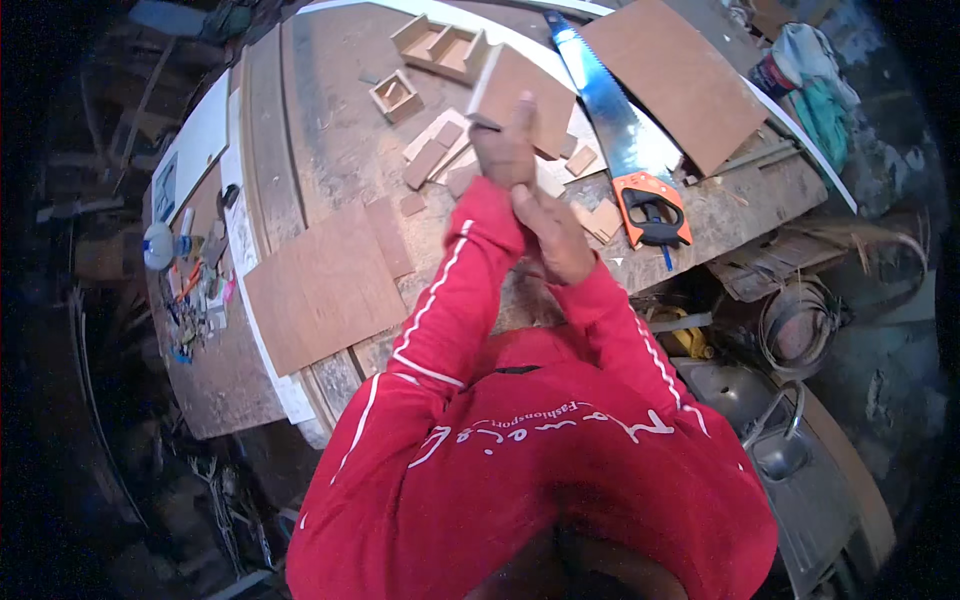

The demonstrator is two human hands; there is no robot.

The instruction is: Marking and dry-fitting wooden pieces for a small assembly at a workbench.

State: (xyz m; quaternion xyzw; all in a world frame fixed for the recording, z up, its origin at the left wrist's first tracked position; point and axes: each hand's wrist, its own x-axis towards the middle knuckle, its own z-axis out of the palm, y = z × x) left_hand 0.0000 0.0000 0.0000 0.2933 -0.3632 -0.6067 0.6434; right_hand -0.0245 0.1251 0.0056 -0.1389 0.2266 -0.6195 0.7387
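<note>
My left hand [505, 150] grips a square wooden piece [530, 95] with a brown face and a pale side edge, its thumb laid up over the face. Whether the piece is hollow behind cannot be seen. Close below, my right hand [556, 232] rests against the left wrist, fingers stretched and holding nothing visible; part of it is hidden. Small wood offcuts [430, 160] lie beside and under the hands. Just beyond are a divided wooden box [440, 48] and a smaller open box [396, 96].
A handsaw [620, 120] with an orange handle lies right of the hands, beside a large brown board [675, 80]. Another thin board [325, 285] lies at the near left. Tools and bits clutter a side surface [215, 385]. A metal sink [780, 455] stands at the lower right.
</note>
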